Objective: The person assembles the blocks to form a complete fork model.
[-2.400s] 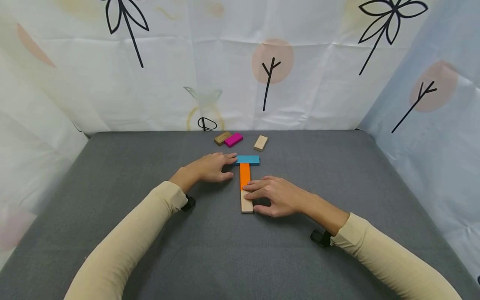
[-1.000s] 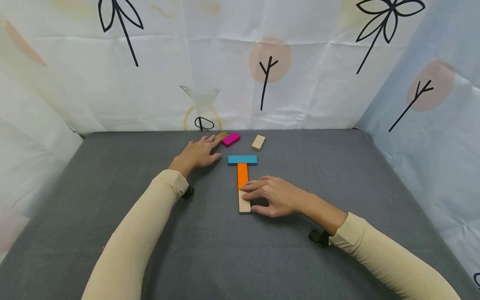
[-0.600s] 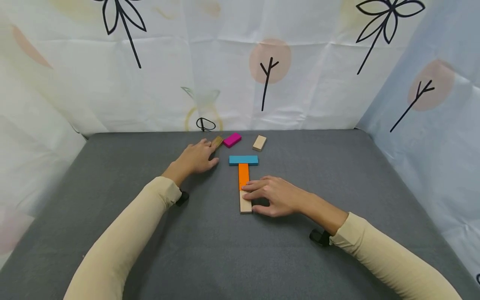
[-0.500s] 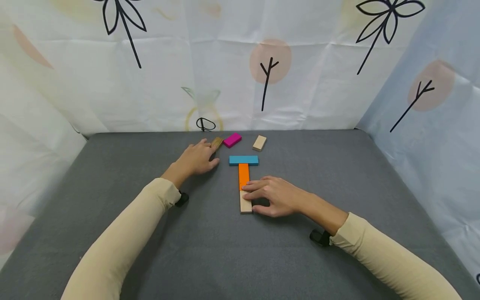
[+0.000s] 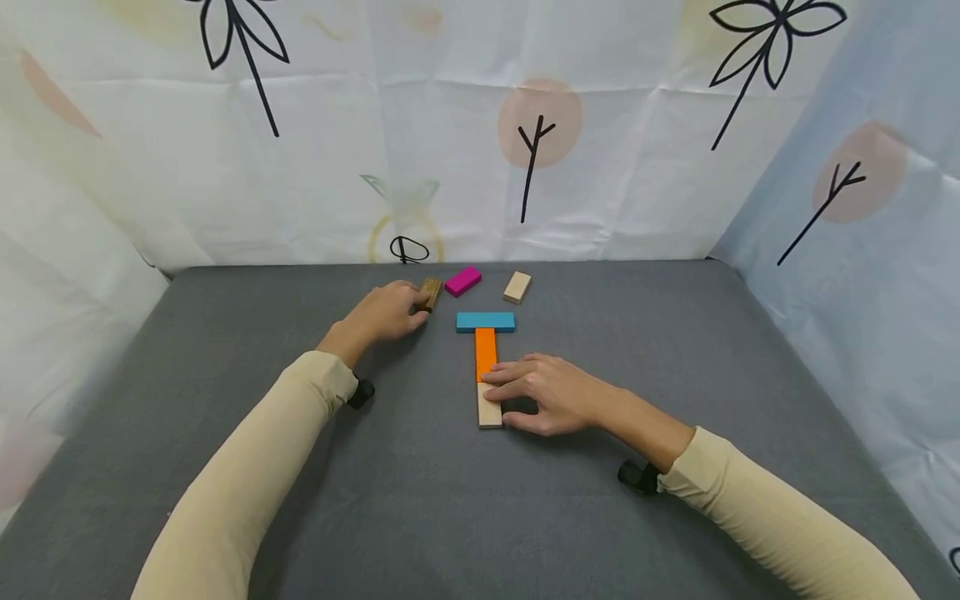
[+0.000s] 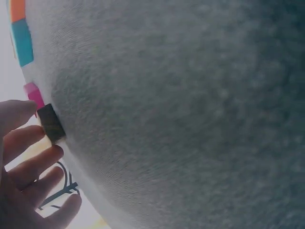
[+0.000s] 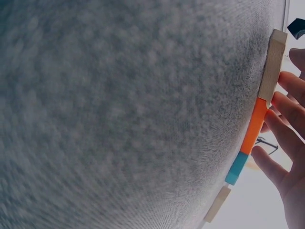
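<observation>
My left hand (image 5: 380, 312) pinches the near end of a dark brown wooden block (image 5: 431, 293) between thumb and index finger; the left wrist view shows that block (image 6: 51, 124) at the fingertips. With relaxed fingers my right hand (image 5: 551, 394) rests on a plain wooden block (image 5: 490, 408), near where it meets an orange block (image 5: 485, 350); the thumb touches the plain block's right side. A blue block (image 5: 485, 322) lies crosswise at the orange one's far end, so the three form a T. In the right wrist view, the right fingers (image 7: 286, 126) lie along the row.
A magenta block (image 5: 462, 281) lies just right of the brown one. Farther right is another plain wooden block (image 5: 517, 287). Grey cloth (image 5: 420, 508) covers the table, and a patterned white curtain (image 5: 450, 125) stands behind its back edge.
The left hand left the blue block, reached the brown block and drew it left and nearer, away from the magenta one, turning it. The right hand has stayed in place.
</observation>
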`<state>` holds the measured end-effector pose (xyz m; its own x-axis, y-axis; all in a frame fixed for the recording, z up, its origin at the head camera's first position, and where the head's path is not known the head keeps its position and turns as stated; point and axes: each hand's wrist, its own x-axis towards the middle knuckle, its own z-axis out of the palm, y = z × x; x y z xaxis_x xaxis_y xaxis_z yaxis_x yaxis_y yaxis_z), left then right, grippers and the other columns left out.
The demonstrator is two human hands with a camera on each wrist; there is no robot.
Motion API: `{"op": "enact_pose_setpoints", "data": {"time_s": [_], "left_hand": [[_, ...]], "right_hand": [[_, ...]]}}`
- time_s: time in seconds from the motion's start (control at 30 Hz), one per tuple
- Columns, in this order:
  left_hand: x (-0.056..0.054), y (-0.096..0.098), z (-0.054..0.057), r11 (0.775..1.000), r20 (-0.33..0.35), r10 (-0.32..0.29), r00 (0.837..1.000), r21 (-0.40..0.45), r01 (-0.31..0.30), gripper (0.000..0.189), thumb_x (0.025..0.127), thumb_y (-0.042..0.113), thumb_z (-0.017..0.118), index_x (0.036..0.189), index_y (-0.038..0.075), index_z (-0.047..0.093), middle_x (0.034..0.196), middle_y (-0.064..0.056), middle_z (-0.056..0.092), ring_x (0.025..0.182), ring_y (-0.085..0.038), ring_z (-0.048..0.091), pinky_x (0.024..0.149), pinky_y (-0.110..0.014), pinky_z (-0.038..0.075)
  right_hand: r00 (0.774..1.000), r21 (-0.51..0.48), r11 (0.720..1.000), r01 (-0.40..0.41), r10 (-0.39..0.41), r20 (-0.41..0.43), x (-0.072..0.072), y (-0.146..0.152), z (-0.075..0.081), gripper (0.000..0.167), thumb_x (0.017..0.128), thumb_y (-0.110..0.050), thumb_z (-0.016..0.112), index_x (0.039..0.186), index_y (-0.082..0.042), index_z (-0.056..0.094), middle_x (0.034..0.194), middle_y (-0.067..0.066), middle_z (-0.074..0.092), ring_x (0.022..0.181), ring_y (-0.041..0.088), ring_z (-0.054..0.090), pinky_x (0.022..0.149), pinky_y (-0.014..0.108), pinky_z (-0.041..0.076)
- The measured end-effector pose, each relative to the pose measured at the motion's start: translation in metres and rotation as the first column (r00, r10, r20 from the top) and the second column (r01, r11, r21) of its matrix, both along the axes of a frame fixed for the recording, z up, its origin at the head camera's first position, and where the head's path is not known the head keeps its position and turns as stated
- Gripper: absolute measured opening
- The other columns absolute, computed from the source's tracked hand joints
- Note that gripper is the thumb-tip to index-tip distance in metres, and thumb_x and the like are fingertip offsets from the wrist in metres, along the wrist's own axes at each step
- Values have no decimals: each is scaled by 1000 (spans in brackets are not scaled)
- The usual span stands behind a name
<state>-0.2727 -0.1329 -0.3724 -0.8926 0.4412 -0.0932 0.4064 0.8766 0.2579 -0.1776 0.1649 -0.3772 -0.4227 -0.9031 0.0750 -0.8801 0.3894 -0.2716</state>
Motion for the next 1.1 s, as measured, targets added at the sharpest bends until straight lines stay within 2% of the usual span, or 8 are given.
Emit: {"op": "enact_pose_setpoints", "data": {"time_s": [0.07,0.17,0.37,0.47,0.6,0.73,0.87,1.1], "left_hand": [[1,-1,-2,1000,5,-12,1000,5,12,46,101,21,59,142,1,54,145,-23,49,135,-39,43,109,-65,30],[3,-1,-3,999,-14,-30,999,12,30,46,99,20,62,141,2,56,142,-23,51,133,-38,46,109,-64,32],[5,-1,-4,995,-35,-87,996,54,89,43,97,17,65,137,2,60,132,-20,59,117,-34,59,99,-53,46],[2,-2,-4,992,-35,-83,996,91,85,38,98,16,64,134,3,63,128,-18,62,112,-32,61,95,-49,48],[-7,-3,-3,991,-26,-44,999,122,47,40,99,19,64,137,6,62,137,-19,58,123,-35,56,102,-52,45],[-12,-4,-3,992,9,-31,999,121,30,46,99,23,64,143,8,56,150,-21,45,137,-40,43,110,-58,34],[-15,-5,-5,992,46,-39,998,122,34,46,101,24,61,144,10,54,154,-19,40,141,-40,38,113,-58,29],[-17,-10,-10,989,75,-89,993,127,79,52,101,20,60,149,9,46,157,-18,35,143,-41,33,114,-58,27]], "right_hand": [[1000,-7,1000,1,-1,1,0,-1,-1,40,97,-26,64,133,-10,65,142,7,57,134,23,50,108,51,39],[1000,-10,1000,6,-6,2,0,-1,-1,40,97,-26,64,134,-10,65,142,7,57,134,23,50,109,51,39],[1000,4,1000,15,-15,8,0,0,-1,41,97,-27,63,134,-10,65,143,6,57,135,22,49,109,52,38],[1000,2,1000,15,-15,10,0,0,-1,40,97,-27,63,134,-11,65,143,6,57,135,22,49,109,52,38],[1000,4,1000,13,-13,7,0,0,-2,41,97,-27,62,134,-11,65,143,6,56,135,22,49,109,52,38],[1000,9,1000,15,-16,13,-1,0,-2,41,97,-28,63,135,-11,65,143,5,56,136,22,49,110,52,38],[1000,12,1000,16,-16,18,-1,-1,-3,41,97,-28,62,135,-12,65,144,5,56,136,21,49,110,51,37],[999,8,1000,20,-20,26,-1,0,-1,41,97,-27,63,134,-11,65,144,5,56,136,22,49,110,51,37]]}}
